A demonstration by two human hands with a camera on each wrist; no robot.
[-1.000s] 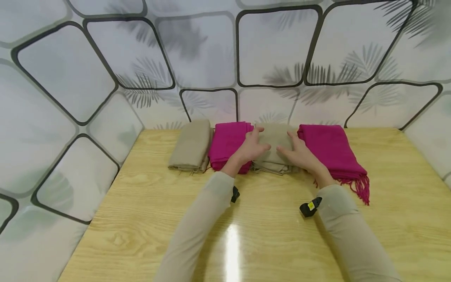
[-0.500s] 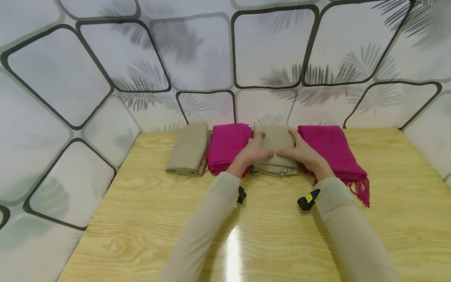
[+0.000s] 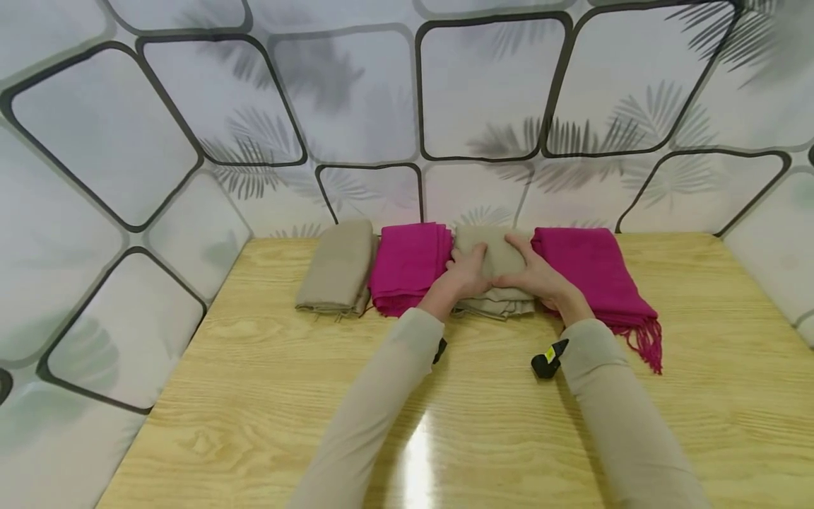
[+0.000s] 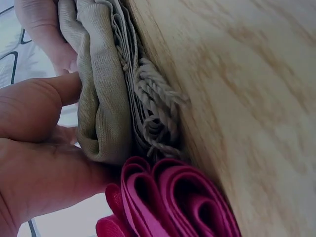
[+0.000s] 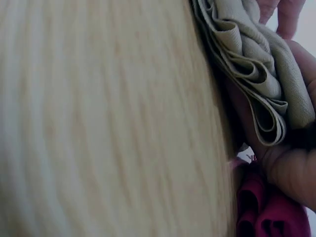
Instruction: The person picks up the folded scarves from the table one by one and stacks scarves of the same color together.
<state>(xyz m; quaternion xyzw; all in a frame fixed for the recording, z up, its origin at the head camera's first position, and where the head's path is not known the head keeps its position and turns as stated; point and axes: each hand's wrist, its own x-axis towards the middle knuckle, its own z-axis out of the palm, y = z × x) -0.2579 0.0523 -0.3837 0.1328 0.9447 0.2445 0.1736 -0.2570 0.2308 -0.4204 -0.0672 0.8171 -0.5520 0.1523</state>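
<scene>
A folded beige scarf (image 3: 498, 256), third in a row of folded scarves, lies between my two hands. My left hand (image 3: 466, 276) grips its left side, with the thumb pressed on top and the fingers down along the edge. From the other side my right hand (image 3: 542, 280) holds it, thumb on top; in the right wrist view some fingers reach under the folded layers (image 5: 261, 74). Twisted tassels (image 4: 157, 94) hang at its near edge in the left wrist view. Against my left hand's fingers sits a folded magenta scarf (image 3: 407, 265).
Another beige scarf (image 3: 337, 268) lies at the row's left end. A wider magenta scarf (image 3: 591, 276) with a loose fringe (image 3: 649, 346) is on the right. Behind the wooden table (image 3: 273, 403) stands a patterned wall covering (image 3: 356, 92).
Both hands have come down and inward onto the third scarf, from hovering over its sides to gripping it. The scarves keep their places; the head view has shifted slightly.
</scene>
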